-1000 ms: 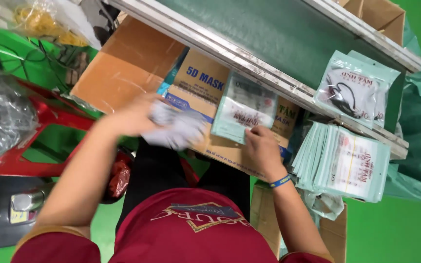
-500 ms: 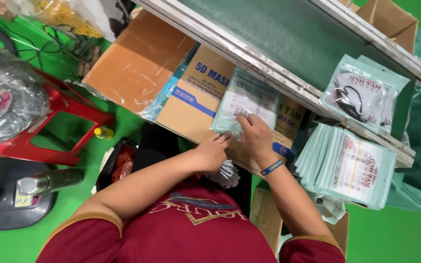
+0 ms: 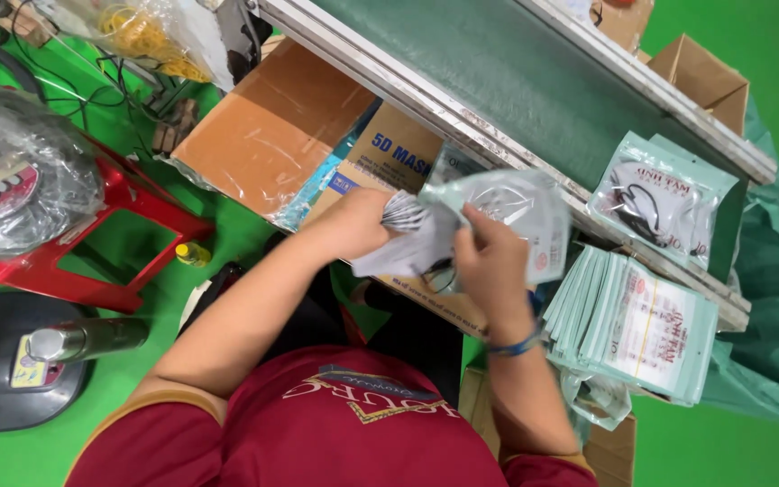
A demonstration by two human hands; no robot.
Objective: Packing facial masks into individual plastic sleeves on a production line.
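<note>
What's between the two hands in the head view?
A folded stack of grey masks, gripped by the left hand, going into the clear pouch held by the right hand; head view.

1. 2 hands: left hand [image 3: 353, 224] and right hand [image 3: 489, 257].
2. 1 clear pouch [image 3: 507, 212] held up between them.
3. 1 bunch of face masks [image 3: 405, 236], number too blurred to count.
4. 2 filled mask packets [image 3: 655, 203] on the conveyor belt [image 3: 516, 81].
5. 1 stack of flat pouches [image 3: 633, 325], uncounted.
6. 1 red stool [image 3: 92, 261].
7. 3 cardboard boxes [image 3: 263, 135] in view.
</note>
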